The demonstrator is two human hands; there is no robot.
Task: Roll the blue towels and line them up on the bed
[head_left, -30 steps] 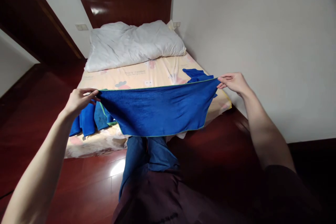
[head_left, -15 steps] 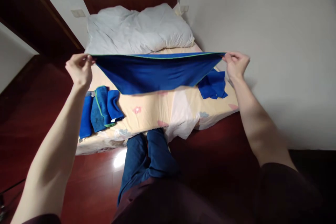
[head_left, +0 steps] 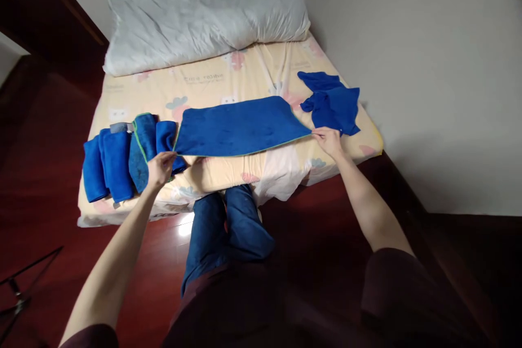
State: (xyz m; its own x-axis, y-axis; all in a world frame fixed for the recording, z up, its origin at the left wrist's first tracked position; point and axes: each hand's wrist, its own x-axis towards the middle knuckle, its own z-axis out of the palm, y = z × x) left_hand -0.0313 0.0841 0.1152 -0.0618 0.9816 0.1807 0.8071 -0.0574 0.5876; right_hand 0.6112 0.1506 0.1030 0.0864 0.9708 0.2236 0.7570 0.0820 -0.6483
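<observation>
Two hands pinch the blue towel's (head_left: 240, 129) near corners: left hand (head_left: 160, 167), right hand (head_left: 328, 140). It lies flat on the bed (head_left: 244, 79); even corner tension would keep it smooth. Left of it rolled towels (head_left: 122, 157), right apparently a crumpled cloth (head_left: 332, 103), beyond it the duvet (head_left: 204, 8).

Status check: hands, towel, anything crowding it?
Left hand and right hand pinch near corners. Blue towel flat on bed. Rolled towels touching left.
</observation>
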